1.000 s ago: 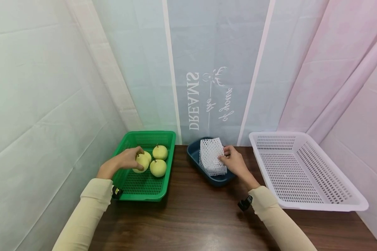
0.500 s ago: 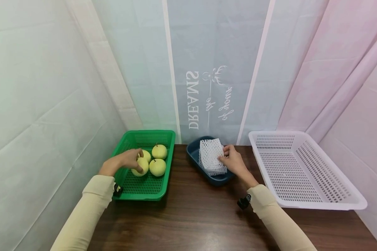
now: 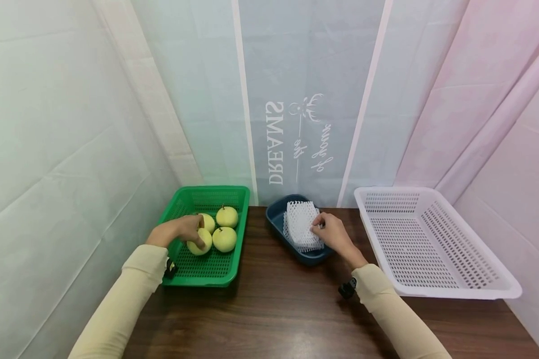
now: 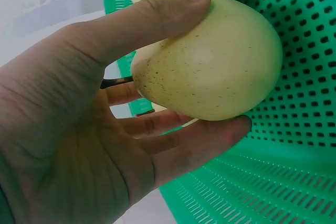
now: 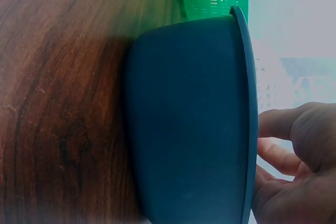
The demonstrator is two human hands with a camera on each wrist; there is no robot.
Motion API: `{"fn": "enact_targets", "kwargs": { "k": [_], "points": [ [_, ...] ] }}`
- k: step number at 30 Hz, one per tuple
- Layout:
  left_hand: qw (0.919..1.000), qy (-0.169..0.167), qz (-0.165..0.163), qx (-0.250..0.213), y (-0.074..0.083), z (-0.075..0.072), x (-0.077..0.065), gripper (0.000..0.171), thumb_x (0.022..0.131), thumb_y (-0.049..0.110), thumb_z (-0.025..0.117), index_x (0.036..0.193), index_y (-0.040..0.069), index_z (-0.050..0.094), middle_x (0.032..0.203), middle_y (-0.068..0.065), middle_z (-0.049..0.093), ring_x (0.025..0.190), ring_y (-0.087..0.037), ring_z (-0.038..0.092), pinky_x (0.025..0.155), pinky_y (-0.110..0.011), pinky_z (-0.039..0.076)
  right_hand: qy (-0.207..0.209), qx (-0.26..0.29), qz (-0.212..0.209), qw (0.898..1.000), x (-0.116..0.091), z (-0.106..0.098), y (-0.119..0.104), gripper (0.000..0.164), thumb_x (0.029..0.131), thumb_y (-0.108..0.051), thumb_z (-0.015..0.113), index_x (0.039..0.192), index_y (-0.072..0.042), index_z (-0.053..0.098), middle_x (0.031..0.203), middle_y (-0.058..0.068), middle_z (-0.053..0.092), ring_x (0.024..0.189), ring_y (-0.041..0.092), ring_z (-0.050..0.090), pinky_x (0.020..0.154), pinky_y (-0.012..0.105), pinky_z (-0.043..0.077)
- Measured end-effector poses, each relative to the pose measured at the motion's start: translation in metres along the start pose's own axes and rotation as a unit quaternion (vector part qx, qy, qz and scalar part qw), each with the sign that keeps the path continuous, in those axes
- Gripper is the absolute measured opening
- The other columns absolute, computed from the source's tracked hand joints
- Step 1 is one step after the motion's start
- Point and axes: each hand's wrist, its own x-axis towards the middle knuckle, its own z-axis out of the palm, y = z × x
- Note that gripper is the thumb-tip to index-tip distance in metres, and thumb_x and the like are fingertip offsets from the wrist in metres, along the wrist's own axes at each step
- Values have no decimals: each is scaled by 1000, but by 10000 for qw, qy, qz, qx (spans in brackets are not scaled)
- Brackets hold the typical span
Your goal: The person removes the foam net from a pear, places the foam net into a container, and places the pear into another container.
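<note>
My left hand (image 3: 184,230) grips a pale yellow-green pear (image 4: 215,61) inside the green basket (image 3: 233,264). In the left wrist view the thumb lies along its upper side and the fingers run beneath it; its dark stem points towards the palm. Beside it, in the head view, sit several other pears (image 3: 224,240). My right hand (image 3: 334,233) is over the dark blue tray (image 3: 276,214), its thumb and forefinger pinching the edge of the top white foam net sleeve (image 3: 302,222). In the right wrist view the tray's wall (image 5: 194,114) hides the sleeves.
To the right stands a large white perforated basket (image 3: 413,244). The containers rest on a dark wood table (image 3: 269,309), close to a printed curtain (image 3: 305,60) at the back. Light fabric (image 3: 63,149) hangs along the left side.
My left hand has drawn the pear slightly nearer to me, revealing more of the pear behind it. The top foam net sleeve has shifted a little under my right fingers, which have drawn closer together.
</note>
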Motion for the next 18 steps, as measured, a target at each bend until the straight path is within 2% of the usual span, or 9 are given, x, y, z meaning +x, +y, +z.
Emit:
{"fn": "enact_targets", "kwargs": {
  "k": [7,12,15,18],
  "points": [
    [10000,13,-46,15,1,-2,1,63,90,27,87,134,-1,51,120,-19,62,84,-28,67,84,-53,61,-115,-123,-11,9999,0,-1,-3,17,96,-13,77,105,1,73,106,20,65,89,28,60,79,41,53],
    [9999,-24,-95,-22,0,-1,2,61,91,27,86,133,-1,51,126,-22,60,85,-29,67,86,-54,60,-277,-226,120,9993,-3,1,-5,22,95,-18,80,106,0,72,123,23,57,94,31,58,85,47,52],
    [9998,-11,-132,-124,-2,1,4,62,91,26,86,133,-1,50,129,-24,58,89,-29,68,87,-54,61,-76,-347,106,9993,-5,3,-5,24,92,-19,83,102,-1,70,128,24,50,96,34,58,87,51,51],
    [9996,-18,-148,-222,-3,4,5,64,91,25,86,134,-2,49,133,-26,56,97,-31,68,88,-52,61,238,-506,-121,9984,-6,4,-6,25,89,-14,86,100,-3,66,126,23,50,99,36,57,87,52,50]
  ]
}}
